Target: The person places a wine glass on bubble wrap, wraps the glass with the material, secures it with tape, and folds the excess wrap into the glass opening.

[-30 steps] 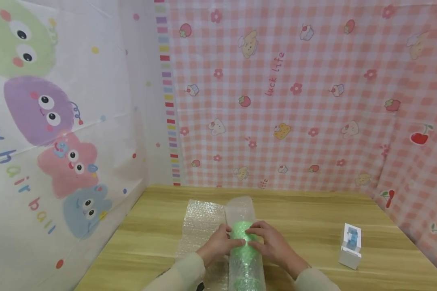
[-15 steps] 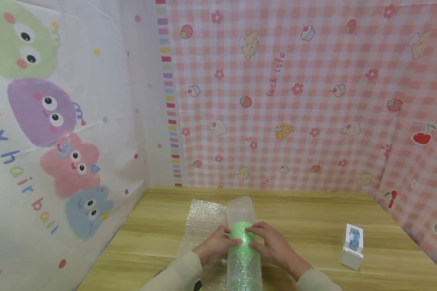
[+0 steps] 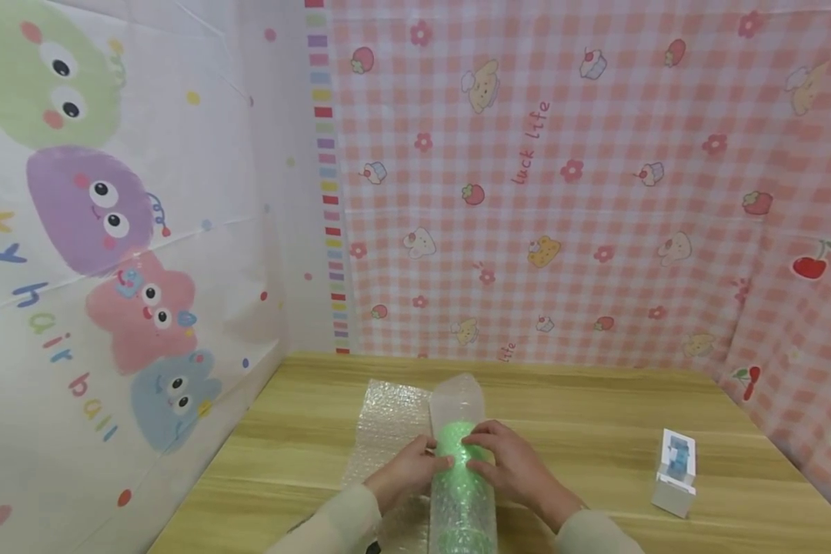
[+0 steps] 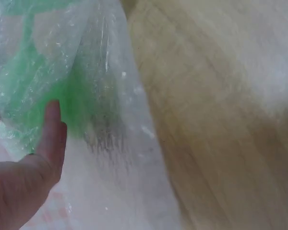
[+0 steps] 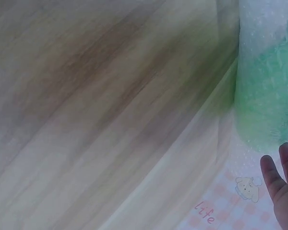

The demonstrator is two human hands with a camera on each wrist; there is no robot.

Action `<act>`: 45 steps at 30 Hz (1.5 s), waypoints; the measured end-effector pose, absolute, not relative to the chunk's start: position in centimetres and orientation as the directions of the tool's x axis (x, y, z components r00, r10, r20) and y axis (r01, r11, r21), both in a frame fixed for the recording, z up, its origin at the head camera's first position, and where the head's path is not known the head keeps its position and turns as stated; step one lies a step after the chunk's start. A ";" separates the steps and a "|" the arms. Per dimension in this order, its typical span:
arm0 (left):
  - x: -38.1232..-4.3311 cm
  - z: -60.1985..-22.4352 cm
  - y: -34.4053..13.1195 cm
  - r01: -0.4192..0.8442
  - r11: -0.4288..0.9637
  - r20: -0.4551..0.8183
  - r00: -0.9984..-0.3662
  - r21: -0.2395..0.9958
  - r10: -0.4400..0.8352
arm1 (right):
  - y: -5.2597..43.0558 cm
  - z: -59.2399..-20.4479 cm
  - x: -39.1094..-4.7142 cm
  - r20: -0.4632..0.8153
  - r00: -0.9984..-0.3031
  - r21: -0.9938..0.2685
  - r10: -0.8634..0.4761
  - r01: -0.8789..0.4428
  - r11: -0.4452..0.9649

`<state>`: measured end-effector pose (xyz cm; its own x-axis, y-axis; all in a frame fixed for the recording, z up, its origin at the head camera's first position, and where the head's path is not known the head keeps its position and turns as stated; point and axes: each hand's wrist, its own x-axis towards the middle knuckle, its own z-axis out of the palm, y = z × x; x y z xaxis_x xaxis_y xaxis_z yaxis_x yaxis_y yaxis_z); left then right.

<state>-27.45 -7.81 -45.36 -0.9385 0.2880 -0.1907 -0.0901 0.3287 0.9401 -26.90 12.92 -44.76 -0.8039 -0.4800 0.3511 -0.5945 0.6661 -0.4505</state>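
A green goblet, with its stem showing in the left wrist view, lies inside a roll of clear bubble wrap pointing away from me. My left hand holds the roll's left side, thumb laid over the top. From the right, my right hand holds it with fingertips on top of the green part and thumb nearer me. A loose flat length of the bubble wrap sheet spreads out to the left, partly under my left wrist. In the right wrist view the wrapped green end sits just beyond my fingers.
On the right of the wood-grain table stands a small white box with a translucent blue piece in its top. A small dark object peeks out beside my left sleeve. Printed cloths hang behind and at the sides.
The roll and both hands have shifted slightly left across the table, closer over the loose sheet. My head view has turned a little to the left. The grip looks much the same.
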 end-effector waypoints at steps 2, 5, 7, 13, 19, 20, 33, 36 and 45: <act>-27.5 -45.2 -7.8 -0.067 0.366 -0.175 -0.947 0.928 0.271 | 12.8 -44.7 -26.9 0.348 -0.806 -0.449 -0.479 -0.591 0.670; -27.7 -44.9 -7.8 -0.044 0.419 -0.161 -0.955 0.907 0.249 | 12.8 -44.6 -26.9 0.343 -0.809 -0.451 -0.478 -0.588 0.672; -27.8 -44.8 -7.6 -0.019 0.462 -0.143 -0.961 0.887 0.235 | 12.8 -44.6 -26.8 0.344 -0.807 -0.453 -0.479 -0.590 0.668; -27.8 -45.0 -7.2 0.002 0.467 -0.121 -0.965 0.884 0.234 | 13.1 -44.7 -26.7 0.351 -0.809 -0.490 -0.471 -0.588 0.644; -27.8 -45.2 -7.1 -0.011 0.439 -0.135 -0.958 0.898 0.252 | 14.1 -45.0 -26.4 0.386 -0.814 -0.499 -0.434 -0.580 0.644; -27.7 -45.2 -7.1 -0.018 0.438 -0.142 -0.957 0.899 0.252 | 14.2 -45.1 -26.4 0.385 -0.816 -0.503 -0.430 -0.577 0.644; -27.4 -46.2 -6.5 -0.100 0.275 -0.198 -0.913 0.956 0.356 | 14.7 -45.4 -26.6 0.383 -0.815 -0.507 -0.436 -0.580 0.638; -27.4 -46.5 -6.5 -0.097 0.258 -0.193 -0.906 0.961 0.378 | 14.6 -45.3 -26.5 0.398 -0.804 -0.472 -0.442 -0.592 0.653; -27.2 -46.5 -6.9 -0.014 0.320 -0.118 -0.944 0.947 0.308 | 14.2 -45.0 -26.6 0.387 -0.790 -0.434 -0.475 -0.611 0.662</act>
<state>-27.23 -6.90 -46.53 -0.9440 0.3080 -0.1185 -0.0144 0.3202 0.9472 -26.63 14.19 -45.02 -0.7904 -0.4751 0.3868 -0.6106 0.6622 -0.4344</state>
